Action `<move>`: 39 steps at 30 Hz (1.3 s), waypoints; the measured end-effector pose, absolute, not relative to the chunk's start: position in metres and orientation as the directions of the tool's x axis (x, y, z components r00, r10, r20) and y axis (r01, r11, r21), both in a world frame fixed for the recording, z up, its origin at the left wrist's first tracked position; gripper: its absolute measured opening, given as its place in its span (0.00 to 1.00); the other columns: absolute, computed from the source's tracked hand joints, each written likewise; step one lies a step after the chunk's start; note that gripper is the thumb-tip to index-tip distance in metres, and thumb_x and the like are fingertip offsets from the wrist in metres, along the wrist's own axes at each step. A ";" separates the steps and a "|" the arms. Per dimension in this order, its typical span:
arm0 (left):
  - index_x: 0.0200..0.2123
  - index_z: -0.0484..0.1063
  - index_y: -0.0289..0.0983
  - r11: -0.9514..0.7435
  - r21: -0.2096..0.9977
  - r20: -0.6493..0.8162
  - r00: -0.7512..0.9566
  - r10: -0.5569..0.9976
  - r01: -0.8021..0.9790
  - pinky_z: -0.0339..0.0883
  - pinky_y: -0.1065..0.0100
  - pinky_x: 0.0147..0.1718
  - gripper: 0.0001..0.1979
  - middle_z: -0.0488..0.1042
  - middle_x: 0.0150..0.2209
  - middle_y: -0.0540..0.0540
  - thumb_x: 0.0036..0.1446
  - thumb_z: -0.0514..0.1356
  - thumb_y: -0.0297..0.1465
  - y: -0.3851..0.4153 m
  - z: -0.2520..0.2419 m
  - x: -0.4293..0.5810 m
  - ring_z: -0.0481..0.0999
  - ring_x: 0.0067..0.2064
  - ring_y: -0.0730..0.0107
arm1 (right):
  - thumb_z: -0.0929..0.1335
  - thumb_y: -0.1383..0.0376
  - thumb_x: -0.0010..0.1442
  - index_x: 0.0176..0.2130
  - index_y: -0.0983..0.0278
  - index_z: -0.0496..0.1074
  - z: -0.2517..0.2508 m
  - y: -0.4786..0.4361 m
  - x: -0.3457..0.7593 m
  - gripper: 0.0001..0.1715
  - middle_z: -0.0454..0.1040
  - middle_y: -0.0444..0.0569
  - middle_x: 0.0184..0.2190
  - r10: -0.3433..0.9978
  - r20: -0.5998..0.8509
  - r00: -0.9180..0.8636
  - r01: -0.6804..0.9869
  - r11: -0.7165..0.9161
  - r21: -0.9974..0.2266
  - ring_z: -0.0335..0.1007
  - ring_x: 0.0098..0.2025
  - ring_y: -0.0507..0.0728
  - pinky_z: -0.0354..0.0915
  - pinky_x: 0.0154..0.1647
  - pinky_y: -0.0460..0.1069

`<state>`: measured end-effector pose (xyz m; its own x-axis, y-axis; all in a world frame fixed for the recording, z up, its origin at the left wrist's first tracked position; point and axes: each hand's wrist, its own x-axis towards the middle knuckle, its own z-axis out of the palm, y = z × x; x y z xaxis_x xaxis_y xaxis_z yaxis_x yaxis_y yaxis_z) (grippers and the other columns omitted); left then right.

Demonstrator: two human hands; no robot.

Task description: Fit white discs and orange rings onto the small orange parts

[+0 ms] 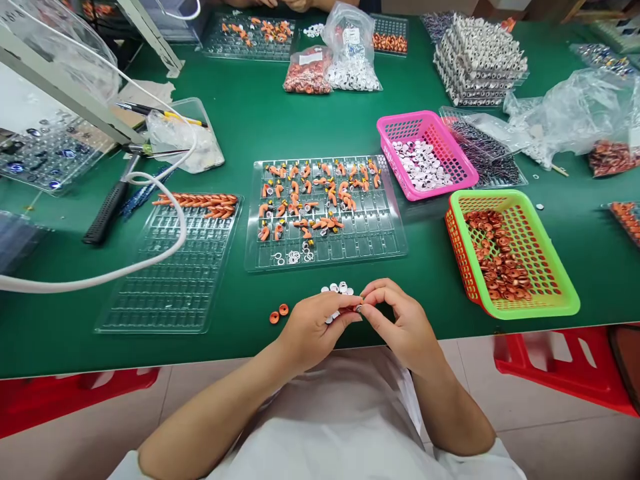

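Small part (pixel 359 308), pinched in the fingertip grip of both left hand (pixel 314 327) and right hand (pixel 403 325) over the surface (pixel 250 120)'s near edge, is presumably light, stiff, easily dropped; edge hold advised.

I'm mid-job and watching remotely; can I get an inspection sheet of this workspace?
Surface: green tabletop, well covered.
Job's things: orange pieces in the middle tray; white discs in the pink basket.
Clutter: hammer at left; plastic bag at far right.
Hands: left hand and right hand pinch a small part, details too small to tell.
Cables: white cable loops across the left tray in view.
Surroundings: red plastic seats near; another person's hands opposite.
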<state>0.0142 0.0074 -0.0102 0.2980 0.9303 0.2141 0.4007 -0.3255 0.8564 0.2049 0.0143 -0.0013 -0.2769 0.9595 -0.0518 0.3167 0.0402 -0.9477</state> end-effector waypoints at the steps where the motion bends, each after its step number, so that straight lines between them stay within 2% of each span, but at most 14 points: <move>1: 0.44 0.79 0.39 -0.332 0.854 0.222 0.298 0.928 0.399 0.76 0.70 0.39 0.08 0.84 0.38 0.47 0.63 0.62 0.28 0.007 -0.011 0.014 0.83 0.37 0.67 | 0.68 0.64 0.65 0.33 0.61 0.73 -0.001 0.015 0.205 0.07 0.74 0.49 0.40 0.959 -0.056 -0.279 0.310 0.035 -0.950 0.72 0.45 0.56 0.68 0.47 0.50; 12: 0.44 0.80 0.39 -0.318 0.866 0.241 0.235 0.942 0.386 0.76 0.70 0.39 0.09 0.85 0.39 0.47 0.61 0.64 0.26 0.003 -0.017 0.017 0.84 0.38 0.67 | 0.67 0.64 0.66 0.33 0.61 0.71 0.001 0.016 0.202 0.08 0.73 0.48 0.38 0.954 -0.045 -0.298 0.325 0.057 -0.944 0.71 0.43 0.56 0.67 0.46 0.51; 19: 0.41 0.81 0.38 -0.206 0.932 0.148 0.206 0.967 0.298 0.77 0.70 0.38 0.07 0.85 0.38 0.46 0.59 0.65 0.26 0.002 -0.012 0.015 0.84 0.37 0.66 | 0.68 0.63 0.66 0.33 0.61 0.71 0.005 0.016 0.202 0.08 0.72 0.47 0.38 0.942 -0.109 -0.318 0.243 -0.030 -0.970 0.70 0.42 0.56 0.65 0.45 0.50; 26: 0.39 0.81 0.37 -0.222 0.952 0.175 0.219 0.960 0.212 0.76 0.74 0.35 0.08 0.85 0.35 0.47 0.56 0.66 0.22 0.002 -0.001 0.013 0.83 0.34 0.69 | 0.68 0.64 0.66 0.34 0.61 0.70 0.006 0.016 0.202 0.07 0.71 0.46 0.37 0.912 -0.175 -0.370 0.167 -0.120 -0.979 0.68 0.41 0.55 0.64 0.43 0.50; 30: 0.40 0.82 0.37 -0.164 0.963 0.126 0.177 0.976 0.216 0.76 0.74 0.37 0.09 0.85 0.37 0.46 0.56 0.67 0.22 0.002 -0.002 0.014 0.83 0.36 0.69 | 0.66 0.66 0.66 0.35 0.61 0.68 0.006 0.011 0.194 0.06 0.71 0.47 0.37 0.952 -0.055 -0.302 0.255 0.025 -0.967 0.68 0.41 0.56 0.64 0.42 0.51; 34: 0.41 0.82 0.37 -0.004 0.991 -0.016 0.149 0.989 0.137 0.77 0.72 0.39 0.08 0.85 0.38 0.45 0.58 0.66 0.25 0.002 -0.001 0.015 0.84 0.39 0.66 | 0.65 0.68 0.67 0.36 0.61 0.66 0.003 0.008 0.189 0.04 0.71 0.48 0.38 0.962 0.129 -0.240 0.380 0.216 -0.899 0.68 0.44 0.58 0.64 0.46 0.53; 39: 0.41 0.81 0.36 0.231 0.964 -0.208 0.173 0.963 -0.130 0.79 0.70 0.40 0.07 0.84 0.40 0.45 0.58 0.67 0.29 0.005 0.008 0.015 0.84 0.40 0.65 | 0.66 0.67 0.68 0.43 0.59 0.69 0.000 0.013 0.198 0.03 0.73 0.49 0.44 0.925 0.119 -0.360 0.269 0.225 -0.937 0.70 0.48 0.57 0.67 0.49 0.52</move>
<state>0.0150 0.0046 0.0075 0.1728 0.9628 -0.2075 -0.1303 0.2312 0.9641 0.1979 0.0129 0.0005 -0.3604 0.9252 0.1188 0.2687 0.2250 -0.9366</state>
